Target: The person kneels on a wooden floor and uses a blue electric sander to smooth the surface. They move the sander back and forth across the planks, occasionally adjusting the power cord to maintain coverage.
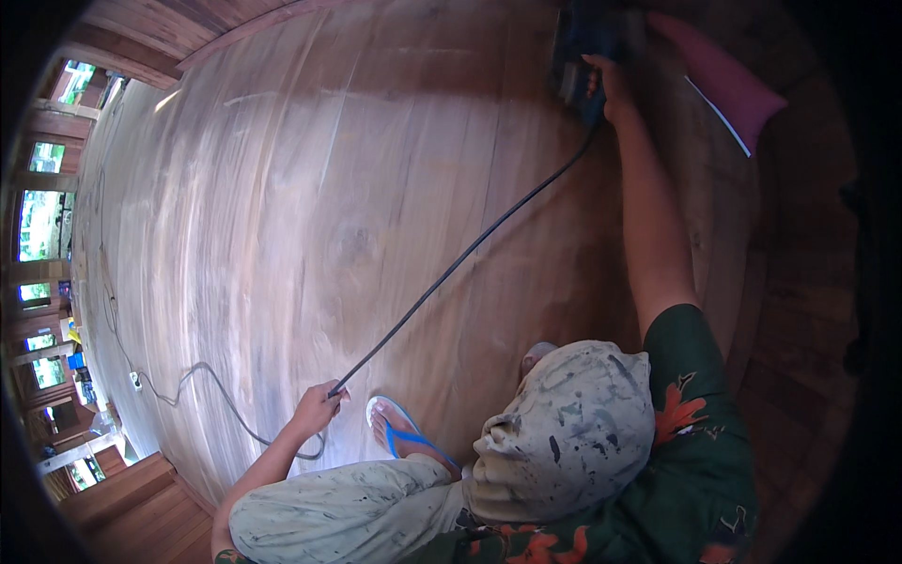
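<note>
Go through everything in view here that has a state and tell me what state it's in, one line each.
Sander: resting on the floor, gripped by the right hand.
Cord: lifted off the floor, pulled straight, held in the left hand.
Floor: bare wood, pale and dusty.
Sandal: worn on a foot.

The right arm stretches far forward, its right hand (611, 89) curled in a grip. The left hand (318, 407) sits low near the knee, fingers pinched closed.
</note>
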Motion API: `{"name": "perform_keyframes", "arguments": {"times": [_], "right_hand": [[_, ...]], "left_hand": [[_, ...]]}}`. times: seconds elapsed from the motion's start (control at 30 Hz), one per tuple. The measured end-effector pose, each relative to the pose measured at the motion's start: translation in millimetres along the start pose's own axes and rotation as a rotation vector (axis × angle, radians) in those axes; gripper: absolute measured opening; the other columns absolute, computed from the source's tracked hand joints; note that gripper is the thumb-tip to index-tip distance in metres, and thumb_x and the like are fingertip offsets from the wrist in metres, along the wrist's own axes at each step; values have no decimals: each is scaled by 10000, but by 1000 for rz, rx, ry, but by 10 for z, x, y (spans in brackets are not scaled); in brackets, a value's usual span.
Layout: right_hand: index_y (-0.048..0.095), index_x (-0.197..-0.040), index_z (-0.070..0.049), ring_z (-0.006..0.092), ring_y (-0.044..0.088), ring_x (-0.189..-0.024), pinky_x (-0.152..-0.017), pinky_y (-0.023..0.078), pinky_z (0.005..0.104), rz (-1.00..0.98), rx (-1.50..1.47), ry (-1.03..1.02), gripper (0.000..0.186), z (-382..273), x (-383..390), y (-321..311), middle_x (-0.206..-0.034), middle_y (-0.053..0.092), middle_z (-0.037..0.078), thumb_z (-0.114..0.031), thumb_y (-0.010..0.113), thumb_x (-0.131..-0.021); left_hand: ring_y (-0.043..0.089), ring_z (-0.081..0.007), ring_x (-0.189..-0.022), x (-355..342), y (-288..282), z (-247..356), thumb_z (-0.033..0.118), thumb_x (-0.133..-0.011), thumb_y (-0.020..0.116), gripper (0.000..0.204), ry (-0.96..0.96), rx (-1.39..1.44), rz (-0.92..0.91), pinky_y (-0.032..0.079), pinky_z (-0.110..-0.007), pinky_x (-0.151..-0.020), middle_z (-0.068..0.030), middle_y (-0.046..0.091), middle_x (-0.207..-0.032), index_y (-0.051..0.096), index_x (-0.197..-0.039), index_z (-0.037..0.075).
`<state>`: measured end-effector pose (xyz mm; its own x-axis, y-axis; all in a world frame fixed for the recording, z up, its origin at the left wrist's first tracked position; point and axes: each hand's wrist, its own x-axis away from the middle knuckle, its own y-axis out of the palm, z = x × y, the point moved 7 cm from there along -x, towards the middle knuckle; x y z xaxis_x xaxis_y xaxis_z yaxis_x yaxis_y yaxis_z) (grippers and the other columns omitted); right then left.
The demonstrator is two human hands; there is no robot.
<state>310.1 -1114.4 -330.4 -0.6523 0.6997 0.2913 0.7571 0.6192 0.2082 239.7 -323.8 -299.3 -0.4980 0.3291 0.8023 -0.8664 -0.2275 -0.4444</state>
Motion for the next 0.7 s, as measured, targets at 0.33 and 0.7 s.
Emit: {"name": "perform_keyframes", "arguments": {"times": [0.33, 0.7], "right_hand": [[625, -820, -90, 154, 503, -515, -542, 431, 324, 105, 45, -34, 209, 148, 242, -428, -619, 535, 19, -245, 764, -802], [599, -841, -114, 130, 435, -508, -523, 389, 304, 109, -89, 68, 168, 245, 428, -771, -616, 471, -17, -210, 736, -825]], "left_hand": [[605, -187, -611, -253, -124, -37, 81, -924, 550, 142, -10, -105, -38, 471, -340, -602, -83, 610, -665, 682, -943, 32], [604, -186, -616, -218, -16, -72, 87, -924, 538, 145, 26, -58, -78, 468, -343, -604, -86, 608, -665, 674, -927, 35]]}}
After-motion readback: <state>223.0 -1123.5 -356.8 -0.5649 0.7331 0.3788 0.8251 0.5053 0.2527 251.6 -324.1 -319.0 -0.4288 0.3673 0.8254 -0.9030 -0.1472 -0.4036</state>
